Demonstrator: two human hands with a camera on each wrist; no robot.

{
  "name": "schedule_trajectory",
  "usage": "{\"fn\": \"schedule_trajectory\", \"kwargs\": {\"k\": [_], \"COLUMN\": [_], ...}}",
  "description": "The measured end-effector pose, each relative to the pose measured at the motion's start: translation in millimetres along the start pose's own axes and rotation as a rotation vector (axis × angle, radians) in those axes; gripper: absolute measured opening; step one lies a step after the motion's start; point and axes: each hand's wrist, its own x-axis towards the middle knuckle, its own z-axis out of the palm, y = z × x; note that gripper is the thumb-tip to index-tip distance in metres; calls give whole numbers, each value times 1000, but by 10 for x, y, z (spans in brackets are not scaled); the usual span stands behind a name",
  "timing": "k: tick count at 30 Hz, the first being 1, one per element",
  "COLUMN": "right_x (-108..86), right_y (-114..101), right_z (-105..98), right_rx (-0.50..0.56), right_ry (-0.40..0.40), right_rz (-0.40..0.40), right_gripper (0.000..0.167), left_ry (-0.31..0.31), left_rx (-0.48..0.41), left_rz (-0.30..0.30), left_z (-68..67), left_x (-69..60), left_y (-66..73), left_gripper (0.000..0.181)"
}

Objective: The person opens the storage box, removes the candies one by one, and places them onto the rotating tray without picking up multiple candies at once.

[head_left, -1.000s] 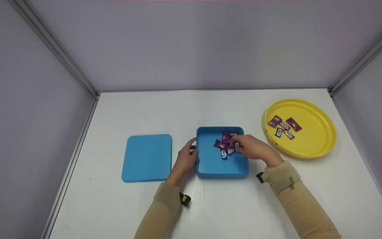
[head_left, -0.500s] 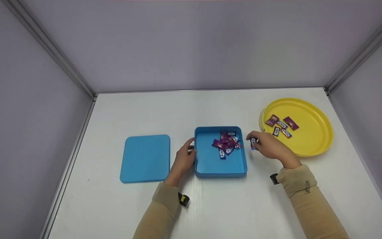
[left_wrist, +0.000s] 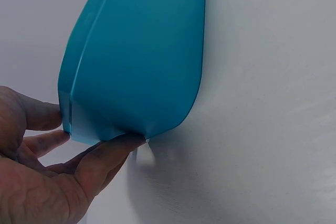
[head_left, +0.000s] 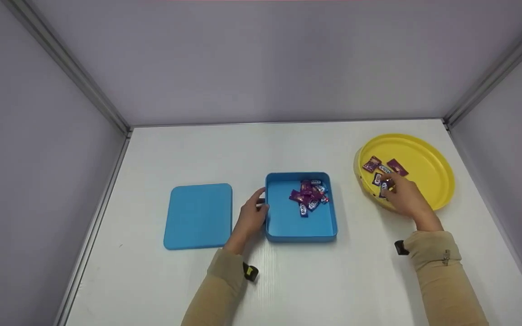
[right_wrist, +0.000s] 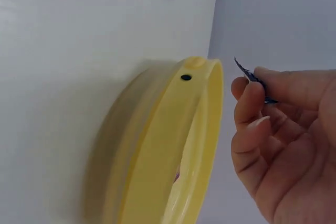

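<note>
Above the yellow tray (head_left: 428, 181), right fingers (right_wrist: 250, 103) partly hide a pinched candy (right_wrist: 253, 77).

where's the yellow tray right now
In the head view, the yellow tray sits on the right side of the white table, right of the blue box, with the right hand over its near edge.
</note>
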Motion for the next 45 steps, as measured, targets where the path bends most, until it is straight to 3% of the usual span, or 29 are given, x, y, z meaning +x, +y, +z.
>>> {"fn": "schedule_trajectory", "kwargs": {"k": [11, 19, 24, 28, 32, 39, 45], "right_x": [126, 163, 155, 132, 106, 43, 15], "right_y": [428, 451, 308, 123, -81, -475, -767], "right_z": [0, 11, 45, 73, 111, 260, 396], "right_rx": [61, 63, 35, 30, 4, -41, -84], "right_ry": [169, 231, 257, 233, 170, -25, -54], "right_rz": [189, 219, 169, 116, 42, -19, -94], "right_gripper": [50, 61, 55, 52, 52, 53, 46], "left_ry": [4, 1, 3, 5, 7, 8, 10], "left_rx": [1, -9, -13, -6, -1, -7, -3], "left_rz": [-17, -7, -6, -5, -14, -23, 8], "left_z": [2, 5, 2, 1, 5, 10, 1], "left_x": [20, 10, 14, 5, -6, -4, 2], "left_y": [1, 2, 1, 10, 15, 5, -6], "left_gripper": [51, 52, 52, 51, 52, 52, 51]}}
